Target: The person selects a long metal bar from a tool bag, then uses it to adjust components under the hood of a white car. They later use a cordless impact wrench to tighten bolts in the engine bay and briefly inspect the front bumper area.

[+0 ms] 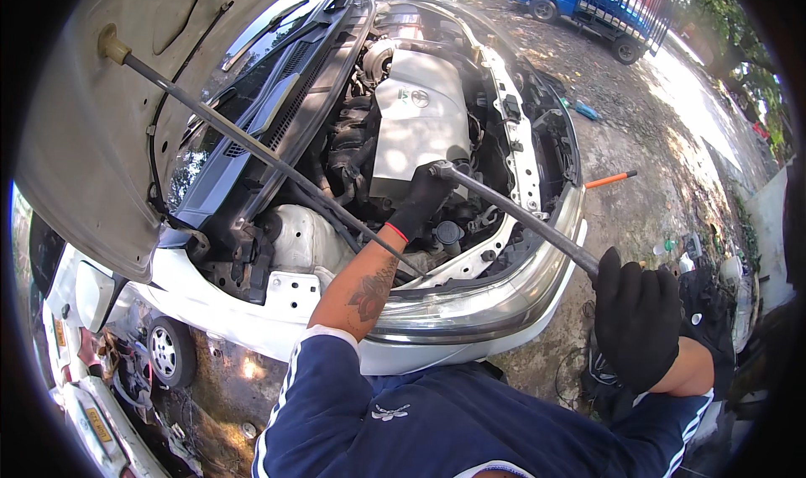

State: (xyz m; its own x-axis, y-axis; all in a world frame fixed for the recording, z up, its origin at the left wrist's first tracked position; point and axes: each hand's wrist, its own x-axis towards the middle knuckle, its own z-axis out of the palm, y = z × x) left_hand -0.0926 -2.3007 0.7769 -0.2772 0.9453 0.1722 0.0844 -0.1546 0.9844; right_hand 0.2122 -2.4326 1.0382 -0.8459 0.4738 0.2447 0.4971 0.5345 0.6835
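Note:
My right hand (635, 318) in a black glove is closed round the lower end of a long steel wrench bar (525, 217). The bar slants up and leftward to a ratchet-like head (445, 170) over the engine bay. My left hand (421, 199), also gloved, is closed at that head; what sits under it is hidden. Beside it lies a pale plastic engine cover (420, 117) with dark engine parts around it. Below my left hand are a round dark cap (448, 236) and the white car's front body rail (520, 146).
A metal prop (227, 129) crosses beside my left arm, holding the raised hood (84, 167). Beyond the headlight (470, 317) an orange-handled rod (609, 178) sticks out. A loose wheel (170, 350) and scrap parts lie at left, more debris at right. A blue truck (571, 7) stands behind.

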